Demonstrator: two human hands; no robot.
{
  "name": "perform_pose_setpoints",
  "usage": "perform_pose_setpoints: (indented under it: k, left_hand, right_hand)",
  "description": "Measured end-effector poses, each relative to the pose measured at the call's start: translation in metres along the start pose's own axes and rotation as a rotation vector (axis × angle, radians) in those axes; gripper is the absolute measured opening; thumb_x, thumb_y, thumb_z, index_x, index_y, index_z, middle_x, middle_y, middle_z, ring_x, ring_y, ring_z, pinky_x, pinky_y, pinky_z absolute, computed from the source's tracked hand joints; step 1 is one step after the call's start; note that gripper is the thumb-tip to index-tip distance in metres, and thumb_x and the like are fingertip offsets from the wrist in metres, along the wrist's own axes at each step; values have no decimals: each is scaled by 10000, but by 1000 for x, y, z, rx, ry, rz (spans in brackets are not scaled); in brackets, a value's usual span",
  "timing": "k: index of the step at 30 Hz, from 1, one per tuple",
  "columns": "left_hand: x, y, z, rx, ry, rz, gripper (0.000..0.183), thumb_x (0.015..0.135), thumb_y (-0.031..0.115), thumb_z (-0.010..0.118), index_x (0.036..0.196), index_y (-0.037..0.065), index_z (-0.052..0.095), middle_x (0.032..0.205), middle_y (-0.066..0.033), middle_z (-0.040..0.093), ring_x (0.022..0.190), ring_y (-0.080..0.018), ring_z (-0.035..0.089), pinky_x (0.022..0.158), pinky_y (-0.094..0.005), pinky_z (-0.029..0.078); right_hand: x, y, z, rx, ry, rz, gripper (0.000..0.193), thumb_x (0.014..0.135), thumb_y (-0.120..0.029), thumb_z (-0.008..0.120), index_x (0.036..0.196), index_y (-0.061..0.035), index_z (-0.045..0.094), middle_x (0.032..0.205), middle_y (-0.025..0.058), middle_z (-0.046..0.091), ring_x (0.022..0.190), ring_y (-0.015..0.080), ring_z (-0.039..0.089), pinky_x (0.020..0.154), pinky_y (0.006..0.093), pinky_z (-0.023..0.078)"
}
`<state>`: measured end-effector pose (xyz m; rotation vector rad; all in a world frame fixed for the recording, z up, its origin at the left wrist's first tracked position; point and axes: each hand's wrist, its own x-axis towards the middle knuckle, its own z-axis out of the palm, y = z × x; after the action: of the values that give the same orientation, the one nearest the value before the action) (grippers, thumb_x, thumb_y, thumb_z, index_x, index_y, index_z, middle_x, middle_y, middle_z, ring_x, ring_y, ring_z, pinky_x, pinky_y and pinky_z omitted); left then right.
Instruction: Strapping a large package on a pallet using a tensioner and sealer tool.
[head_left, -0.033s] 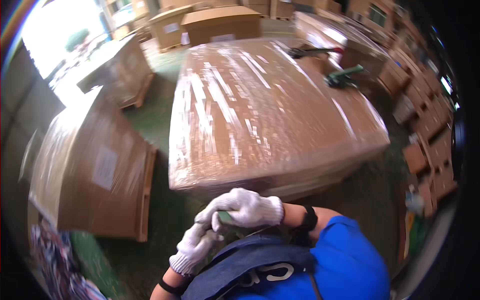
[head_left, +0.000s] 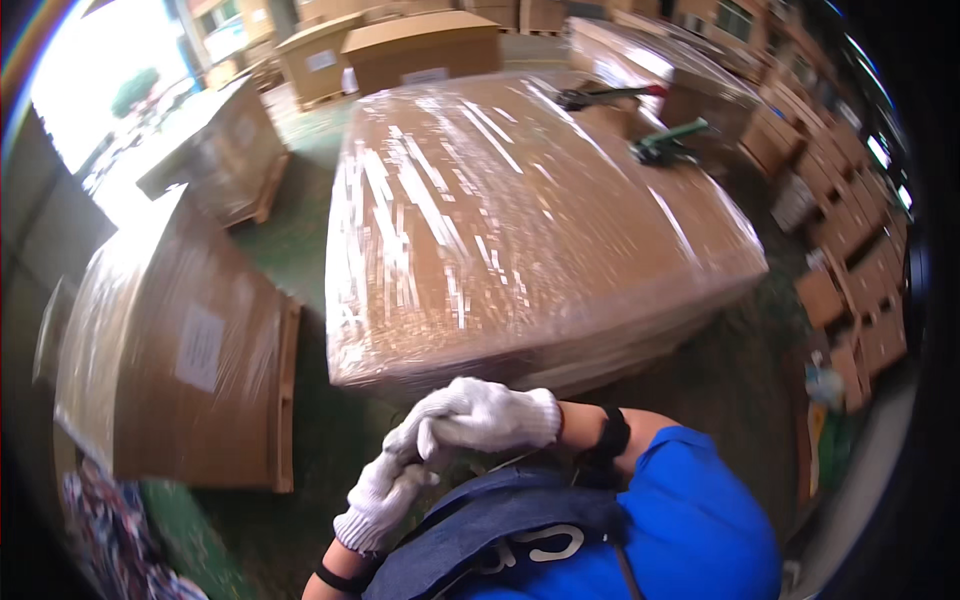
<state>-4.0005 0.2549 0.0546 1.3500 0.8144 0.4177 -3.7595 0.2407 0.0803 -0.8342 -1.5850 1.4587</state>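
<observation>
My two hands meet in front of my body, both in white knitted gloves, near the close edge of a big carton wrapped in clear film (head_left: 480, 220). My right hand (head_left: 480, 415) is closed, its fingers bent over toward the fingertips of my left hand. Just below it, my left hand (head_left: 385, 490) is curled too, its fingertips touching the right glove. Whatever the fingers hold, if anything, is hidden between the gloves. On top of the carton, toward its far right, lie a green-handled metal hand tool (head_left: 670, 143) and a long-handled tool with a red end (head_left: 610, 97).
To the left stands a film-wrapped carton with a white label (head_left: 170, 350) on a wooden pallet, another wrapped carton (head_left: 220, 150) behind it. Brown cartons (head_left: 425, 55) line the back. Stacked boxes (head_left: 850, 230) fill the right side. Green floor (head_left: 290, 200) runs between the loads.
A small green piece that showed at my right fingers is now out of sight. The surroundings have shifted slightly left in view; both hands stay together.
</observation>
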Motion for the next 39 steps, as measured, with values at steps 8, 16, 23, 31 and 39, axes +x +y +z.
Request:
perform_pose_setpoints:
  k: [8, 16, 23, 31, 39]
  left_hand:
    - [35, 5, -39, 565, -285, 454, 298, 879, 79, 665, 1166, -3, 667, 912, -187, 718, 841, -348, 718, 766, -387, 568]
    - [47, -13, -79, 411, -17, 80, 314, 955, 25, 506, 1250, -2, 610, 896, -66, 720, 778, -132, 684, 654, -262, 528]
    - [112, 5, -39, 77, 394, 55, 250, 1064, 232, 526, 1202, 36, 594, 749, -17, 555, 613, -112, 484, 622, -263, 459]
    - [181, 5, 1, 208, 571, -58, 134, 1043, 158, 527, 1129, 79, 593, 696, 59, 475, 557, -16, 408, 458, -200, 333]
    - [175, 24, 37, 344, 667, -229, 105, 1011, 111, 571, 1039, 44, 647, 806, 8, 600, 719, -81, 552, 646, -252, 468]
  right_hand:
    - [-29, 23, 17, 693, 393, 139, 273, 1081, -226, 521, 1034, 3, 662, 1248, 243, 673, 1119, 367, 688, 751, 430, 664]
    - [-147, -38, -116, 405, 1104, -188, 237, 1082, -235, 441, 1131, -55, 588, 1083, 203, 711, 754, 339, 751, 451, 329, 587]
    - [-322, -164, -322, -1007, 1173, 684, 285, 996, -246, 589, 1167, -37, 678, 910, 74, 695, 672, 173, 678, 619, 303, 599]
    - [-375, -113, -543, -1558, 870, 1174, 308, 814, -307, 680, 1006, -81, 763, 1052, 225, 726, 1032, 392, 686, 910, 479, 548]
    - [-333, 34, -663, -1622, 866, 1079, 694, 883, 23, 403, 1538, -198, 453, 1534, 221, 473, 1414, 392, 460, 1171, 453, 396]
